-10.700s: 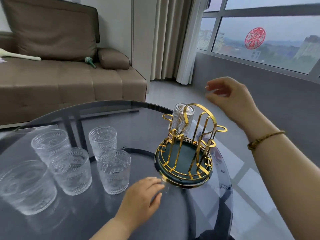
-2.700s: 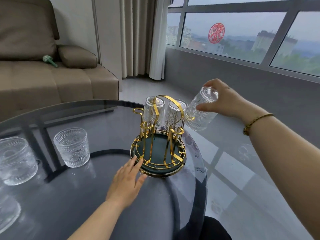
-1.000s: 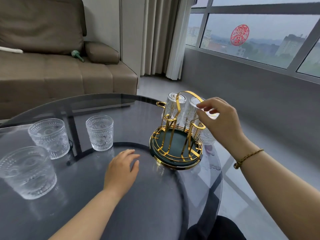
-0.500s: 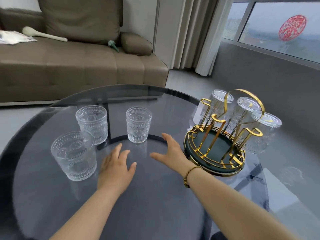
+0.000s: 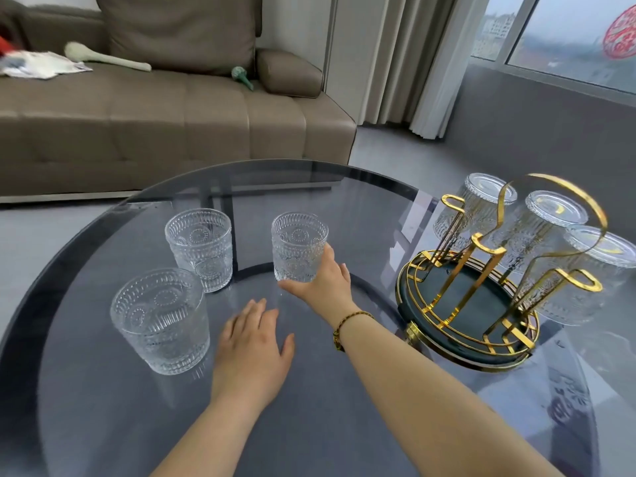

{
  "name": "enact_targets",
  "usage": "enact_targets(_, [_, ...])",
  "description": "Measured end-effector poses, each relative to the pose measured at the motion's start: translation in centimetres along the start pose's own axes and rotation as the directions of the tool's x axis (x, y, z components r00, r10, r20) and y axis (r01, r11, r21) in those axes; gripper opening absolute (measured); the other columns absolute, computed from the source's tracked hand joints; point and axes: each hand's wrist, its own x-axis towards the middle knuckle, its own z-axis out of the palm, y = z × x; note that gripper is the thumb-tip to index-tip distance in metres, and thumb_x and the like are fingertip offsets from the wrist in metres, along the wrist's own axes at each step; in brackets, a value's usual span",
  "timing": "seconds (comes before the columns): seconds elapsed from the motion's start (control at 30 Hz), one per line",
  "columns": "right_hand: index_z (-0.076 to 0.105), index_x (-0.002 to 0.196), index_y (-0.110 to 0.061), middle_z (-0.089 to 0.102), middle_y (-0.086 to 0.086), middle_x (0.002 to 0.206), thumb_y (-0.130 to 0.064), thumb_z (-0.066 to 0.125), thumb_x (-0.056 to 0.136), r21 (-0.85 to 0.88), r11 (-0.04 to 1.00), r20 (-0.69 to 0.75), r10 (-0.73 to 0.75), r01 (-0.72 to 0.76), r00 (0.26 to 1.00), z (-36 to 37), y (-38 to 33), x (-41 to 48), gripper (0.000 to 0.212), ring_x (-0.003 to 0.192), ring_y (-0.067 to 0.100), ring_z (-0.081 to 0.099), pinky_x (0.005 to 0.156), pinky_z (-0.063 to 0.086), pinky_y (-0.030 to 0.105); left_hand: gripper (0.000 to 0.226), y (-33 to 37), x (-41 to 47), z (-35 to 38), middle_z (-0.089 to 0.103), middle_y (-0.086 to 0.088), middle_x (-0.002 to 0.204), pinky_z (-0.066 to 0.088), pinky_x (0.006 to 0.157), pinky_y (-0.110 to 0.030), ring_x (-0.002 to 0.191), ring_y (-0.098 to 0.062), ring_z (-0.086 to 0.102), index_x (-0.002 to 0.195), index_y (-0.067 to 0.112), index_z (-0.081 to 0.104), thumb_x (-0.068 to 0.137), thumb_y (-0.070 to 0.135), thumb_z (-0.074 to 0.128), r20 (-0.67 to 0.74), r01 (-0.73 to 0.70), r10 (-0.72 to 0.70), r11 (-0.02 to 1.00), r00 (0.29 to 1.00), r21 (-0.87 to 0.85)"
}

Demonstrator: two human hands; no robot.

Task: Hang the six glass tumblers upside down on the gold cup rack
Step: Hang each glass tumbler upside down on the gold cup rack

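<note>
The gold cup rack stands at the table's right side with three glass tumblers hung upside down on it: one at the back, one in the middle, one at the right. Three embossed tumblers stand upright on the glass table. My right hand wraps around the base of the middle tumbler, which still rests on the table. Two more tumblers stand to the left, one farther and one nearer. My left hand lies flat on the table, fingers apart.
The round smoked-glass table has its far rim near a brown sofa with small items on the seat. Curtains and a window are at the back right. Grey floor shows beyond the table's right rim.
My right hand has reached forward from beside the rack and closed around the middle upright tumbler. The view has tilted down and left. The left hand has stayed flat on the table.
</note>
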Motion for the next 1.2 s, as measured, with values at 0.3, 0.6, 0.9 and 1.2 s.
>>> enact_targets(0.3, [0.032,0.116,-0.02,0.042,-0.011,0.097,-0.037,0.072,0.061,0.118,0.992,0.008,0.035,-0.036,0.999,-0.3,-0.1,-0.4,0.07,0.111,0.016,0.042,0.1,0.035,0.035,0.047,-0.1,0.0,0.2,0.02,-0.001,0.151,0.006,0.113,-0.031,0.14,-0.013,0.011,0.131,0.018,0.031,0.09,0.039,0.035,-0.022,-0.01,0.01,1.0,1.0,0.002])
enact_targets(0.6, [0.028,0.106,-0.037,0.046,-0.024,0.097,-0.03,0.071,0.062,0.411,0.911,-0.032,-0.014,0.026,0.999,-4.1,-0.6,-3.5,0.062,0.091,-0.003,0.049,0.064,0.041,0.009,0.048,-0.3,0.2,0.2,0.024,-0.003,0.15,0.009,0.112,-0.031,0.139,-0.015,0.015,0.132,0.016,0.032,0.089,0.038,0.038,-0.012,-0.03,0.03,0.999,0.999,0.018])
enact_targets(0.9, [0.035,0.107,-0.034,0.047,-0.017,0.101,-0.021,0.075,0.063,0.315,0.928,-0.12,-0.17,0.199,0.978,-13.8,-0.5,-9.6,0.06,0.086,-0.008,0.055,0.065,0.044,0.003,0.044,2.6,0.0,-0.5,0.023,0.001,0.15,0.007,0.113,-0.029,0.139,-0.012,0.016,0.135,0.019,0.028,0.093,0.028,0.035,0.059,-0.142,0.146,0.987,0.987,-0.079])
enact_targets(1.2, [0.037,0.088,-0.038,0.049,-0.012,0.097,-0.017,0.076,0.057,0.144,0.961,-0.199,-0.206,0.237,0.958,-24.4,-0.4,-15.8,0.054,0.088,0.015,0.058,0.068,0.057,0.023,0.051,10.8,1.9,1.0,0.014,0.005,0.153,0.01,0.113,-0.028,0.139,-0.012,0.014,0.139,0.023,0.018,0.092,0.024,0.037,0.204,-0.436,0.465,0.883,0.861,-0.173])
